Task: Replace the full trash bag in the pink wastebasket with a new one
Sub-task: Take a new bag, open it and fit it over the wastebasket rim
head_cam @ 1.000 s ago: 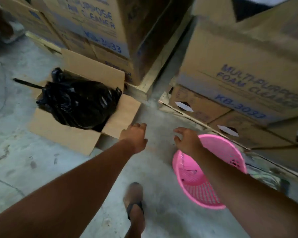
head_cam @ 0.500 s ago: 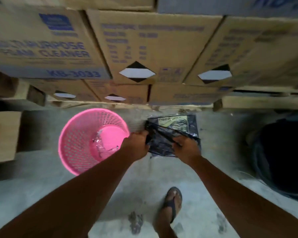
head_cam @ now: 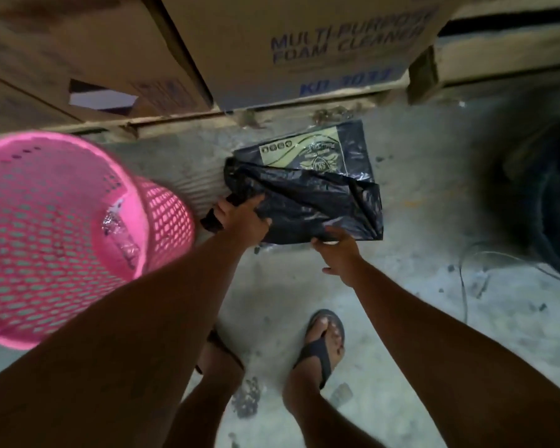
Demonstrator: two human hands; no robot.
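The pink wastebasket (head_cam: 55, 221) stands on the concrete floor at the left, with no bag in it and a bit of clear wrapper at its bottom. To its right a pack of new black trash bags (head_cam: 307, 176) with a yellow label lies on the floor. My left hand (head_cam: 243, 218) grips a folded black bag at the pack's left end. My right hand (head_cam: 337, 253) pinches the pack's lower edge. The full trash bag is out of view.
Stacked cardboard boxes (head_cam: 320, 43) on a wooden pallet (head_cam: 188, 122) close off the far side. A dark round tub (head_cam: 550, 202) sits at the right, with a thin wire on the floor before it. My feet in sandals (head_cam: 320, 344) stand just behind the pack.
The view turned from the boxed full bag to the pack. Both hands reached down onto the pack, and the camera has come closer to it since half a second ago.
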